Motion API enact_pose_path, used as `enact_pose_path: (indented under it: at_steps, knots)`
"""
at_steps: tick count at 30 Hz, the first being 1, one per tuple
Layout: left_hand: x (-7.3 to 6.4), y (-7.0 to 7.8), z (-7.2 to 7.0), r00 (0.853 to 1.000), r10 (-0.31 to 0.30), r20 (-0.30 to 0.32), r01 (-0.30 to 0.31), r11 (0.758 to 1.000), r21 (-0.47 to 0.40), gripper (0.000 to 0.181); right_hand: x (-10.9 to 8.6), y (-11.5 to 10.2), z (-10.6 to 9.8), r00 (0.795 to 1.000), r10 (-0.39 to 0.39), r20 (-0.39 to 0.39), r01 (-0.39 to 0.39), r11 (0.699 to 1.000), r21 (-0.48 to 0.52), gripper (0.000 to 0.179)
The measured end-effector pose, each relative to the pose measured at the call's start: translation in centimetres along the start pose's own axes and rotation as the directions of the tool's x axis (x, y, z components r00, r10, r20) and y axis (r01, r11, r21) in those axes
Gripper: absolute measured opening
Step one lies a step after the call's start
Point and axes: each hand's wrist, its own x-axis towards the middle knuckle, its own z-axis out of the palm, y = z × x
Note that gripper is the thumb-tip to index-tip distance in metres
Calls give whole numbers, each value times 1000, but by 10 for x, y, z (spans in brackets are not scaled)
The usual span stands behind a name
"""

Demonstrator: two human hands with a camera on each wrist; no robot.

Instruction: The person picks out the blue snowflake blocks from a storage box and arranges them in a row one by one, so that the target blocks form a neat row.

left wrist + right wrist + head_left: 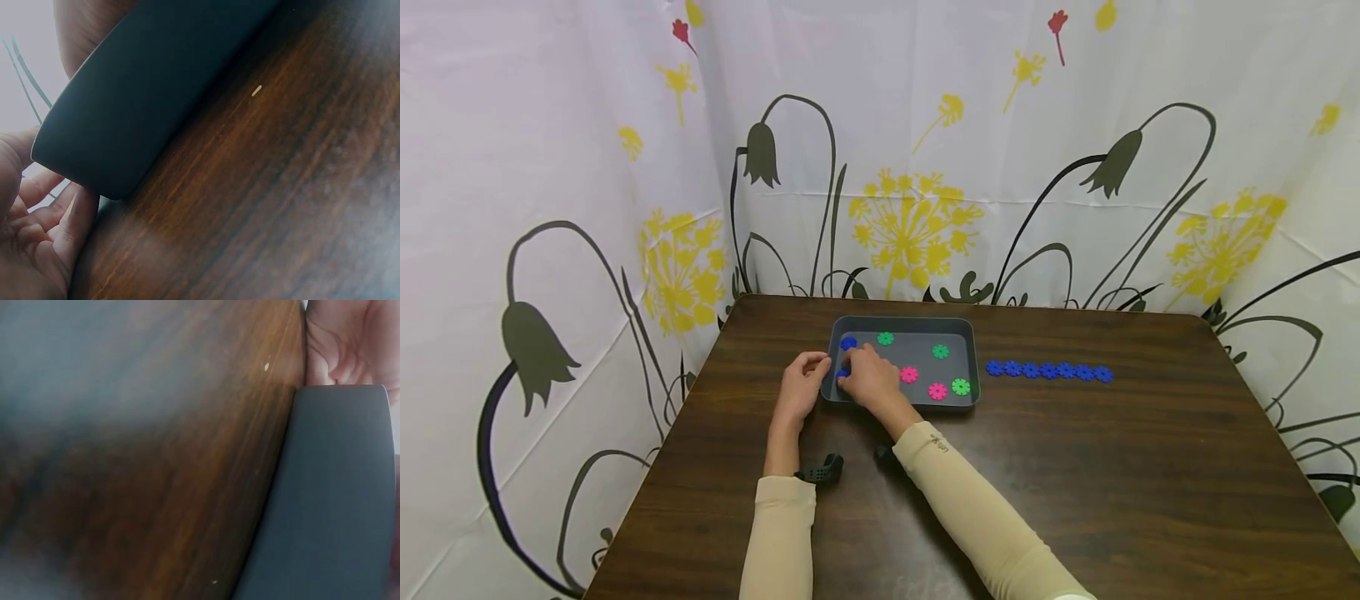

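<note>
A dark grey rectangular tray (901, 405) holds notched, snowflake-like plastic discs. My left hand (801, 387) is at the tray's left end; in the left wrist view its thumb reaches the rim and its curled fingers lie against the outer wall. My right hand (871, 379) reaches over the front wall into the tray's left part. Its thumb and fingertips close around a blue disc (842, 372), partly hidden by the hand. Another blue disc (848, 342) lies just behind. Green discs (940, 352) and pink discs (909, 374) lie to the right inside the tray.
A straight row of several blue discs (1048, 371) lies on the brown wooden table (1112, 483), right of the tray. A flower-printed white curtain (887, 125) hangs behind and beside the table. Dark wrist straps (823, 470) are worn on both arms.
</note>
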Motion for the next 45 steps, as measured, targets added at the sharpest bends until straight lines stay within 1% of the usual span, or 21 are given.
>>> enact_pose_path:
  at_steps: [5, 9, 14, 17, 20, 24, 26, 31, 35, 38, 42, 45]
  knots:
    - [0, 0, 1, 1000, 29, 3, -29, 1000, -8, 41, -2, 1, -2, 1000, 9, -7, -9, 1000, 21, 29]
    - [1, 1, 2, 999, 49, 6, -49, 999, -9, 40, -4, 4, -3, 1000, 0, -3, 0, 999, 32, 23]
    - [2, 2, 3, 998, 62, -2, -62, 998, 3, 41, -5, 9, -7, 1000, -12, 3, 12, 997, 75, 20]
    - [1, 1, 3, 998, 60, 0, -60, 998, 13, 42, -5, 12, -11, 1000, -23, 3, 23, 994, 110, 20]
    - [0, 1, 3, 999, 51, 2, -51, 998, 22, 44, -7, 14, -15, 999, -34, -13, 35, 986, 165, 20]
    - [-1, 1, 1, 999, 41, 6, -41, 999, 30, 45, -10, 20, -20, 999, -29, -40, 38, 972, 234, 13]
    - [-1, 1, 0, 999, 35, 4, -35, 999, 28, 45, -12, 24, -23, 999, -14, -47, 25, 969, 246, 9]
    - [0, 1, -1, 1000, 20, 2, -20, 999, 32, 43, -14, 35, -27, 999, 5, -45, 7, 962, 275, 11]
    - [0, 1, -1, 1000, 4, 0, -4, 999, 40, 45, -18, 43, -31, 999, -8, -37, 20, 942, 335, 12]
    - [-2, 1, -1, 1000, -5, -1, 5, 999, 44, 48, -21, 51, -36, 999, -28, -43, 43, 920, 389, 12]
    - [-2, 0, 0, 1000, -9, -6, 9, 999, 47, 49, -26, 64, -41, 994, -94, -50, 106, 886, 451, 12]
    - [-3, 0, 1, 1000, -11, -17, 12, 998, 62, 48, -31, 75, -46, 989, -141, -43, 145, 871, 469, 12]
